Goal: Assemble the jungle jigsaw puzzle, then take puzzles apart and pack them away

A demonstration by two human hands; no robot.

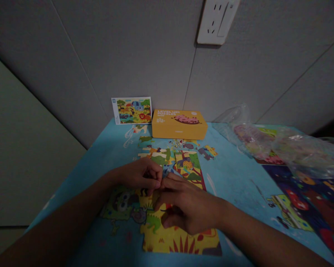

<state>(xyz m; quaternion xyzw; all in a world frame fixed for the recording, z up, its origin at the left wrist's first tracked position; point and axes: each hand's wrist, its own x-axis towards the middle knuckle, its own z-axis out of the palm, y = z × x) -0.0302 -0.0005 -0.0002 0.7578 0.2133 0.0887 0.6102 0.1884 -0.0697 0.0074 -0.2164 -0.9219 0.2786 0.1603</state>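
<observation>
the puzzle (169, 237) lies in the middle of the surface (231, 178), running from the near side toward the far edge. the left hand (143, 174) is curled, thumb and forefinger drawn together over the puzzle; whether a piece sits between them cannot be told. the right hand (187, 204) arches over it with bent fingers, its tips close to the left's; its grip cannot be told either.

the step seems to be seating a piece. it would go best with one hand bracing the joined pieces flat while the other matches tab to notch and presses straight down. the picture card (133, 110), propped at the far left corner, can guide the match. the loose pieces (208, 152) toward the far edge are best left clear of the wrists.
</observation>
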